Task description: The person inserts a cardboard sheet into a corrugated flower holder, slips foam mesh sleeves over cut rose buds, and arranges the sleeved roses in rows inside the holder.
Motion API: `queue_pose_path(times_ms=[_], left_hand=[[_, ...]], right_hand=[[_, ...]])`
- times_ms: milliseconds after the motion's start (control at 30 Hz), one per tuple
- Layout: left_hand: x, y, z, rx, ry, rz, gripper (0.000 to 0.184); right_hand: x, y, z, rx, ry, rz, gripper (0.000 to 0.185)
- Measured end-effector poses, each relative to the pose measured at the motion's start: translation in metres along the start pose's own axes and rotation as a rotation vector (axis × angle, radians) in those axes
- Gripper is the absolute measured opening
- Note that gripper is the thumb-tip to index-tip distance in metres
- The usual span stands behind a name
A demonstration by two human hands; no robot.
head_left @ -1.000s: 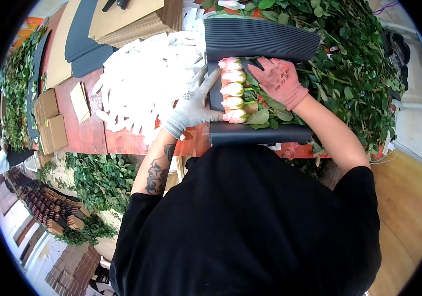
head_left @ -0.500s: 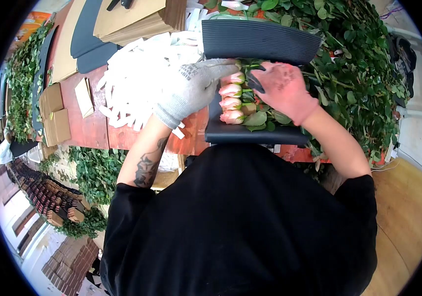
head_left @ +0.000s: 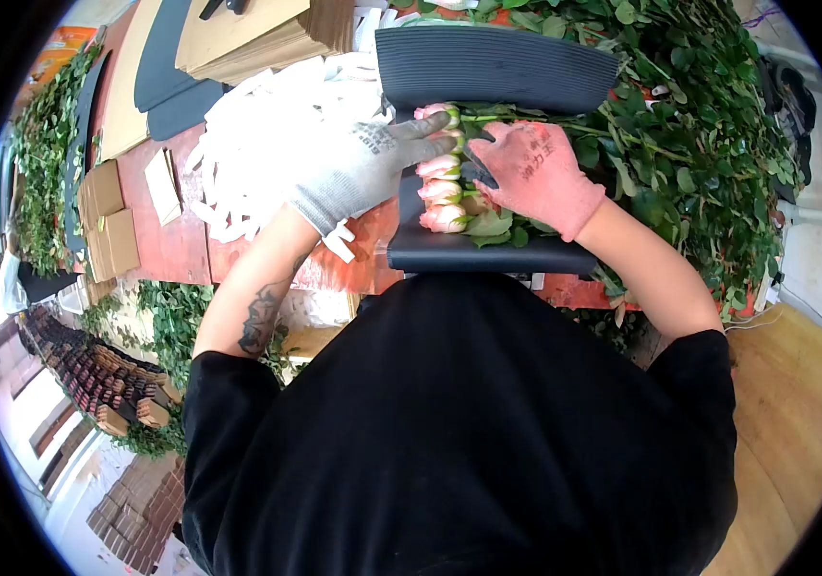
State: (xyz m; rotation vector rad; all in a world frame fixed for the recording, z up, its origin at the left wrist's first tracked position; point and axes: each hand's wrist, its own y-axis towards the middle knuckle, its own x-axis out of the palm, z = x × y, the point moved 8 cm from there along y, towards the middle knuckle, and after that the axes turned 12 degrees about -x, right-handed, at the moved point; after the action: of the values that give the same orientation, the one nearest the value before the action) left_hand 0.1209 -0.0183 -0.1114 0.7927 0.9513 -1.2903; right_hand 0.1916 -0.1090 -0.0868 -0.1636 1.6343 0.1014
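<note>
Roses are seemingly being aligned, left hand spread, right hand half-curled, its hold unclear; a light touch is apparently being called for.

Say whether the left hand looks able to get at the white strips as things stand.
Probably yes: the left hand is at the roses, but the white strips lie heaped right beside it, and nothing seems to block the way between.
</note>
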Motion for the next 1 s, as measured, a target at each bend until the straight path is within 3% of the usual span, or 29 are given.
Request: queue_pose_path(times_ms=[67, 400, 433, 500, 533, 567, 600, 667, 767, 867, 933, 1000], left_hand=[[0.002, 0.000, 0.000, -0.092, 0.033, -0.099, 0.062], [0.002, -0.001, -0.001, -0.123, 0.043, -0.167, 0.061], [0.002, -0.002, -0.004, -0.132, 0.044, -0.160, 0.061], [-0.001, -0.005, -0.003, -0.054, -0.095, -0.067, 0.054], [-0.016, -0.006, 0.007, -0.079, -0.056, -0.076, 0.040], [-0.017, -0.008, 0.010, -0.079, -0.058, -0.080, 0.040], [-0.022, -0.008, 0.019, 0.019, -0.083, -0.043, 0.034], [-0.025, -0.011, 0.034, 0.196, -0.052, 0.082, 0.023], [-0.011, -0.005, 0.021, 0.055, -0.134, 0.028, 0.021], [-0.015, -0.002, 0.025, 0.063, -0.092, 0.030, 0.021], [-0.030, -0.005, 0.034, 0.025, -0.126, 0.010, 0.020], [-0.028, -0.008, 0.040, -0.008, -0.167, -0.033, 0.019]], right_hand=[[0.012, 0.003, -0.003, -0.028, -0.003, -0.038, 0.014], [0.015, -0.001, -0.009, -0.096, -0.044, -0.061, 0.017], [0.001, -0.008, -0.014, -0.102, -0.059, 0.040, 0.019], [-0.009, -0.013, -0.016, -0.132, -0.075, 0.138, 0.022], [-0.002, -0.016, -0.018, -0.136, -0.056, 0.097, 0.024], [0.003, -0.018, -0.018, -0.130, -0.040, 0.061, 0.026], [0.022, -0.012, -0.014, -0.084, 0.072, -0.138, 0.028], [0.031, -0.011, -0.015, -0.092, 0.073, -0.129, 0.028], [0.036, -0.008, -0.017, -0.088, 0.078, -0.103, 0.028], [0.029, -0.013, -0.017, -0.061, 0.051, -0.139, 0.029], [0.002, -0.017, -0.026, -0.198, 0.128, 0.060, 0.029], [0.014, -0.013, -0.029, -0.190, 0.172, -0.044, 0.030]])
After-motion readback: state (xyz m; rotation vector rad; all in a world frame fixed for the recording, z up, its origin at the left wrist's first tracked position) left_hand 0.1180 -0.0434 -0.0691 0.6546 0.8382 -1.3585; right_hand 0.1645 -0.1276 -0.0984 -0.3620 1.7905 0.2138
